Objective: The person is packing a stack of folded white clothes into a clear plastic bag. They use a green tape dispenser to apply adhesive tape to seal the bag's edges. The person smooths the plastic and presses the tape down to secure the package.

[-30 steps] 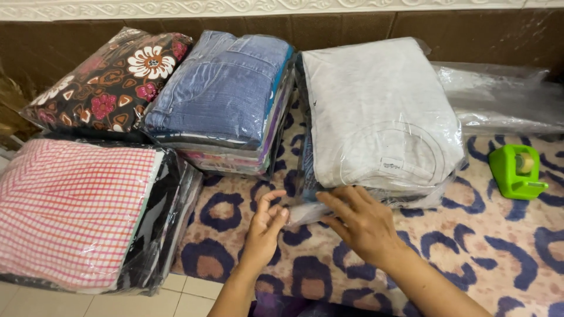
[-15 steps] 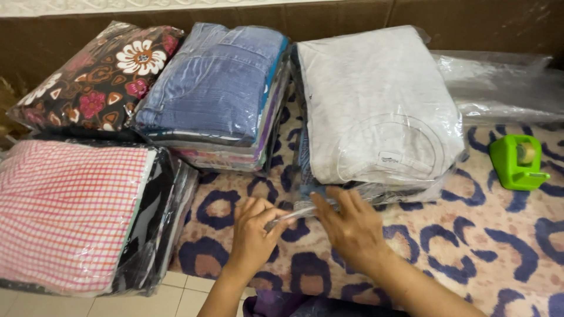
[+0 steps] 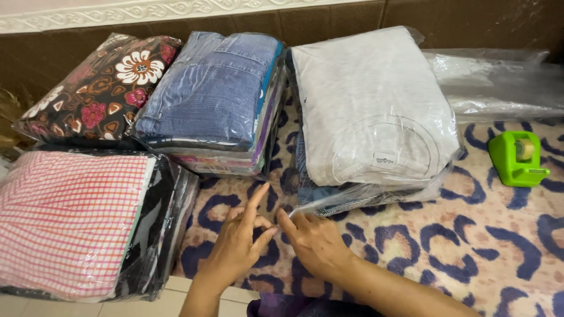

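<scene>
Both hands have let go of the bag flap: left hand [image 3: 238, 246] and right hand [image 3: 314, 243] rest open on the patterned mat [image 3: 470, 252]. Just beyond the right fingertips lies the clear bag edge [image 3: 320, 205] of the white stack [image 3: 370, 111], with bare mat free to its right.

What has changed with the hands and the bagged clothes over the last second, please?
Both hands have slid back from the plastic edge of the grey bagged stack. The left hand now rests open on the rug, and the right hand barely touches the bag's flap. The other stacks and the green tape dispenser stayed put.
</scene>
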